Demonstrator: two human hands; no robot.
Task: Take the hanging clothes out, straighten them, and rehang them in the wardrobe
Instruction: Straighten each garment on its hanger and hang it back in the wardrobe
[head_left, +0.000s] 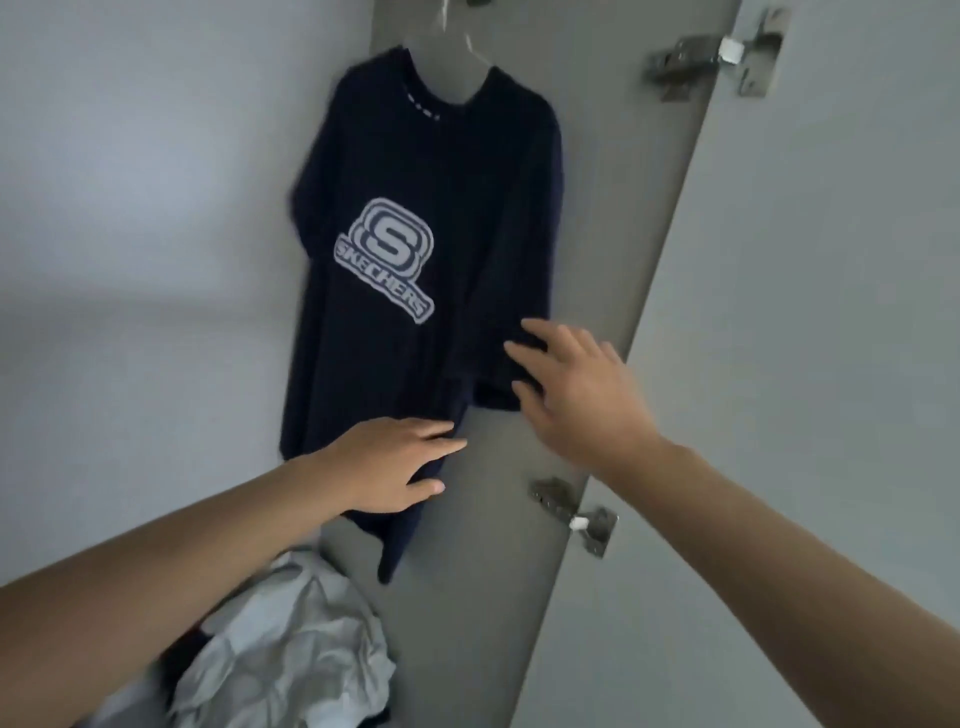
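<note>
A navy T-shirt (415, 218) with a pale grey logo on its chest hangs on a clear hanger (470, 44) inside the wardrobe. My left hand (395, 462) lies flat on the shirt's lower hem, fingers stretched toward the right. My right hand (571, 389) is spread open at the end of the shirt's right sleeve, its fingertips touching the cloth. Neither hand is closed around the fabric. The hanger's hook runs out of view at the top.
The grey inner panel of the wardrobe (597, 208) lies behind the shirt. The open door (831, 364) stands to the right with two metal hinges (717, 52) (576, 514). A crumpled pile of white and dark clothes (280, 654) lies below the shirt.
</note>
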